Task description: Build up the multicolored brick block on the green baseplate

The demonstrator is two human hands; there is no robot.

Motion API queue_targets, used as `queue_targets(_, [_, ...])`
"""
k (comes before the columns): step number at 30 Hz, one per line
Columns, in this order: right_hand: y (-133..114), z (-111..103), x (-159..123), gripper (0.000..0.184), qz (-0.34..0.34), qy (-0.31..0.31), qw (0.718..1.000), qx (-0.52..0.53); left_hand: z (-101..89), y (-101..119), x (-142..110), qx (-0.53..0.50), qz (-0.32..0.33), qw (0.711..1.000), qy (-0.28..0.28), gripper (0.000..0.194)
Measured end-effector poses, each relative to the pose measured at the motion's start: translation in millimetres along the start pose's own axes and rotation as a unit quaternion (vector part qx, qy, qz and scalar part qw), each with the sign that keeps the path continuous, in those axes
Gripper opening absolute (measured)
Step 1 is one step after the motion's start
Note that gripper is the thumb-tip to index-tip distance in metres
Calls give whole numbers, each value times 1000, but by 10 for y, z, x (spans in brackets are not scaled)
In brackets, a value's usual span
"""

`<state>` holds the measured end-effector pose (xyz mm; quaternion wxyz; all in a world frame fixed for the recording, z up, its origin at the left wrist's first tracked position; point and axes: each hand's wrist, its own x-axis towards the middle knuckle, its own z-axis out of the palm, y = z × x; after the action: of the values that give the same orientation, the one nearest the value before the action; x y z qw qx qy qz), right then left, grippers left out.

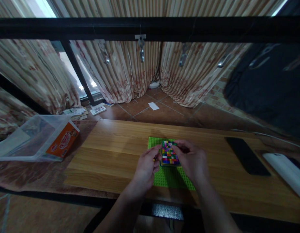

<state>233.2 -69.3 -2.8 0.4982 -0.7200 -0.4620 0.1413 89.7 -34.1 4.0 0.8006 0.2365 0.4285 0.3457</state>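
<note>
A block of many small multicoloured toy bricks [168, 152] stands on a bright green studded baseplate [170, 181]. At the block's left side is my left hand [146, 166], fingers curled, with a tiny yellow and dark piece [154, 159] showing among them; the kind is too small to tell. My right hand [193, 160] comes in from the right, thumb and forefinger closed at the block's upper right part. Whether a loose brick sits under those fingertips is hidden.
The baseplate lies on a wooden tabletop [111, 155]. On the right are a dark flat slab [247, 156] and a white rounded object [284, 173]. A clear plastic bin [36, 136] with an orange label stands left. A black bar [150, 29] with hanging metal clips crosses above.
</note>
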Motion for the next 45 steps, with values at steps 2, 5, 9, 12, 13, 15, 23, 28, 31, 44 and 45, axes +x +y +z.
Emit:
queue_targets(2, [4,15,-4,20,-13,-22,999,-30,10,-5,-6,7,-3,1000,-6,32])
queue_targets(5, [-2,48,-10,22,-36,-38,996,-73,17,-6,-7,10,-7,1000,-7,31])
queue_targets(9, [-17,93,-8,26,-40,-45,990,-129,21,-8,4,11,-6,1000,-17,26])
queue_targets(12, [-29,121,5,26,-23,-47,986,-158,18,-13,15,13,-8,1000,-23,24])
queue_targets(13, [-32,127,10,26,-17,-48,985,-164,17,-14,17,13,-8,1000,-24,24])
queue_targets(15, [-34,134,17,26,-9,-49,984,-169,15,-15,18,11,-6,1000,-26,26])
queue_targets(23, [-11,118,12,26,-11,-49,987,-152,15,-18,7,0,-8,1000,-27,28])
queue_targets(28, [15,112,6,26,-7,-35,992,-123,16,-38,24,3,-6,1000,-18,32])
queue_targets(31, [21,117,-10,25,-8,-28,993,-113,20,-45,28,0,-9,1000,-15,31])
queue_targets(44, [-9,158,-42,31,-77,-42,968,-233,28,-35,9,0,0,1000,-28,22])
queue_targets(45, [-15,156,-44,31,-77,-44,968,-237,27,-38,11,-1,-1,1000,-26,22])
